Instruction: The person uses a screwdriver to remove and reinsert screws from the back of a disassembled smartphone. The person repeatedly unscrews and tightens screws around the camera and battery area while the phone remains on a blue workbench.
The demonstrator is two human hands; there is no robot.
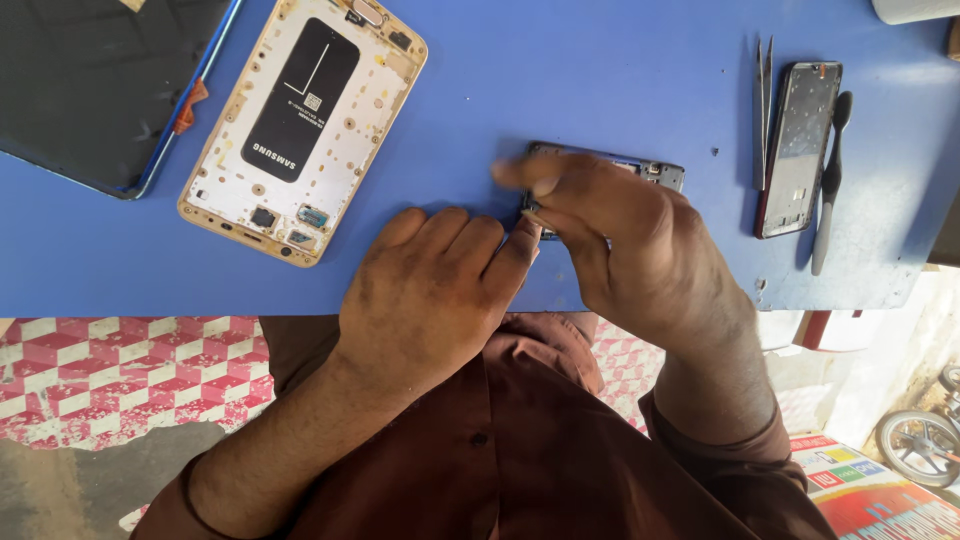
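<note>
A grey phone part (662, 173) with small metal components lies on the blue table (560, 80), mostly covered by my hands. My right hand (630, 245) arches over it, with fingertips pinching its left end. My left hand (425, 295) rests on the table edge with fingers curled. Its thumb presses against the part's near-left corner, next to my right fingers. What lies under my right palm is hidden.
An opened phone (300, 130) with a gold frame and black battery lies at the left, beside a dark flat panel (90, 80). At the right are tweezers (765, 95), a dark phone frame (798, 150) and a slim grey tool (830, 190).
</note>
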